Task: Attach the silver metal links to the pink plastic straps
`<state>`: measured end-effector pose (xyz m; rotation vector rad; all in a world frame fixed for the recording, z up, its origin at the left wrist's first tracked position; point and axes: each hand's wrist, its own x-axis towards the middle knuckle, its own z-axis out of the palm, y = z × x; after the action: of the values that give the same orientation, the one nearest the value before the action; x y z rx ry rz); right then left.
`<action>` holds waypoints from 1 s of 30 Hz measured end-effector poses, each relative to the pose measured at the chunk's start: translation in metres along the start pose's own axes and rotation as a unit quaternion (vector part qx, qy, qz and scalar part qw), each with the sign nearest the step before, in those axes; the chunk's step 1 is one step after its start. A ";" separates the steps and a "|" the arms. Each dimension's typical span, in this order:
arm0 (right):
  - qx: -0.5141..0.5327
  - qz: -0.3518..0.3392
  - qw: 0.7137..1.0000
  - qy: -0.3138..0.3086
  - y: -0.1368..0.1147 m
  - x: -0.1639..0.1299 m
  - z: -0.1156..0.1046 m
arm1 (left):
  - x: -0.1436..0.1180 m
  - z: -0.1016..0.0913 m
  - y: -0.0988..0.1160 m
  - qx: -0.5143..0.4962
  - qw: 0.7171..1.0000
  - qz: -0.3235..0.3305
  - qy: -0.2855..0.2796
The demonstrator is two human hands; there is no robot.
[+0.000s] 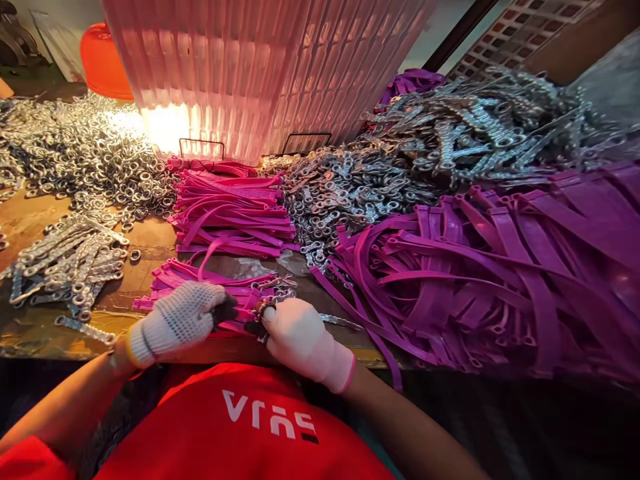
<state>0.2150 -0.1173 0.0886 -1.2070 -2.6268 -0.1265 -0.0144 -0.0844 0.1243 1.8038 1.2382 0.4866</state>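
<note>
Left hand in a white knit glove with dark fingertips, grip clenched on the near end of a pink strap bundle lying on the bench at 6 o'clock, close to the person's red shirt. Right hand in a white glove with pink cuff, just beside the left at 5 o'clock; its fingertips pinch a small metal piece against the bundle's end, but how firmly is hard to tell, it's small. Hands nearly touching.

Stacked pink straps sit at 12 o'clock of the hands, mid-bench. Big loose heap of purple straps fills 3 o'clock, spilling over the bench edge. Pile of silver metal clasps at 1–2 o'clock, reaching toward the pink stack. Metal rings heaped at 10–11 o'clock. Smaller group of flat metal links at 9 o'clock, near the left hand but apart. Translucent pink ribbed basket stands at 12 o'clock far back, light glowing at its base. Orange bowl at 11 o'clock behind the rings.
</note>
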 end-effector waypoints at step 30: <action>0.143 0.185 0.972 0.018 0.120 0.017 0.018 | 0.031 0.036 -0.014 -0.503 0.838 -0.203 -0.058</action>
<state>0.2918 -0.0235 0.0732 -1.5348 -2.2409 0.2834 0.0173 -0.0704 0.0884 0.6407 0.9451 0.6092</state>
